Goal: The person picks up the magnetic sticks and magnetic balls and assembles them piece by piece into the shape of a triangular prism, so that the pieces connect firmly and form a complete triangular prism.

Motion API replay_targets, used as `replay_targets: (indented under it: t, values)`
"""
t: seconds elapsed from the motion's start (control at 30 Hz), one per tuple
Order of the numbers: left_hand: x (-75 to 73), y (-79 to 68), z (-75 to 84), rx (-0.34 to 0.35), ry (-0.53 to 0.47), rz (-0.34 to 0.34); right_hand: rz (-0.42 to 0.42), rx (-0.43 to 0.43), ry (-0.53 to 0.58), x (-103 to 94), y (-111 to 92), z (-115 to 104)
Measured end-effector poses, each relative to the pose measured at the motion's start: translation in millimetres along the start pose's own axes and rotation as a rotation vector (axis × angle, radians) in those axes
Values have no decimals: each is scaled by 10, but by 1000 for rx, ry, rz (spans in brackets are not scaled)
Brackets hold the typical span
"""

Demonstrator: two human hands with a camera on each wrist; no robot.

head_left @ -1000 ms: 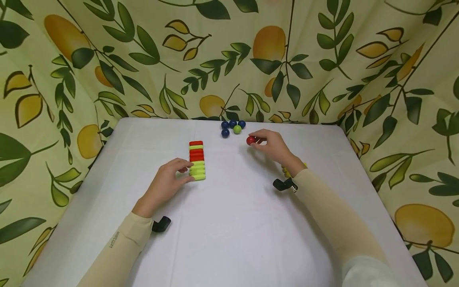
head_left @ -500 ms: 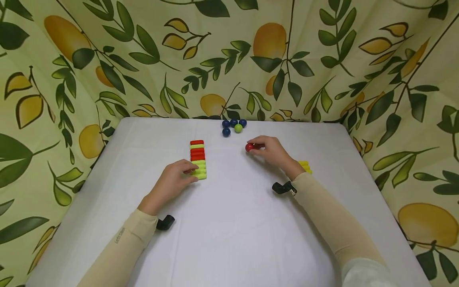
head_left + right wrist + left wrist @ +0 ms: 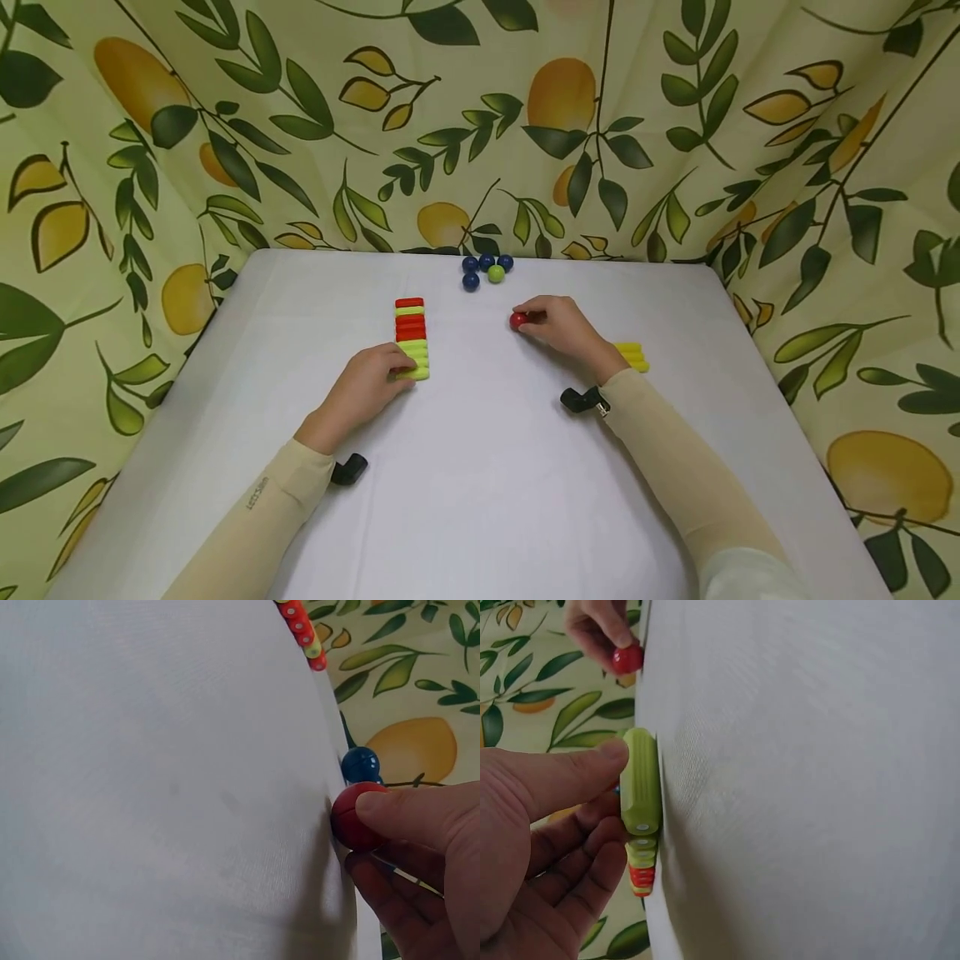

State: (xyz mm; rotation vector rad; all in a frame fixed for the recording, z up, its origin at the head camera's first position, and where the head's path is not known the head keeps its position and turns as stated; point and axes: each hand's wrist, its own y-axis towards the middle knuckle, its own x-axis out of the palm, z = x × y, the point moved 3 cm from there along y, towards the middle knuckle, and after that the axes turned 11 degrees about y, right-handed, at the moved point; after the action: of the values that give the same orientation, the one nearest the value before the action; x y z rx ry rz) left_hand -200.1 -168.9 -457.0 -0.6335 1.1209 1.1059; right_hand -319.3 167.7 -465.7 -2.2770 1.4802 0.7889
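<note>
We found the left hand [image 3: 360, 385] grasping green rods [image 3: 422, 374], the right hand [image 3: 562, 327] pinching a red ball [image 3: 518, 321]; blue balls [image 3: 470, 282] lay beyond both. We judged light, steady pressure advisable.

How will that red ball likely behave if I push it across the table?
The red ball is round, so it would probably roll. Its glossy highlights suggest a smooth, possibly slippery surface. It shows no dent where the right-hand fingers pinch it, so it's likely stiff.
</note>
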Motion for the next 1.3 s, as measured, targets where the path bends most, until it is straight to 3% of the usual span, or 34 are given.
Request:
replay_targets:
  t: [0.3, 0.77, 0.93, 1.07, 1.3]
  values:
    - [7, -20, 94, 11, 89, -54, 2, 19, -11, 16, -2, -9]
    - [-2, 17, 155, 105, 142, -32, 9, -1, -14, 37, -19, 24]
    - [-151, 120, 187, 110, 128, 9, 26, -9, -4, 61, -16, 38]
    - [-289, 251, 255, 127, 142, -11, 9, 6, 8, 94, -34, 64]
    - [-448, 594, 464, 228, 127, -41, 39, 9, 25, 54, -33, 73]
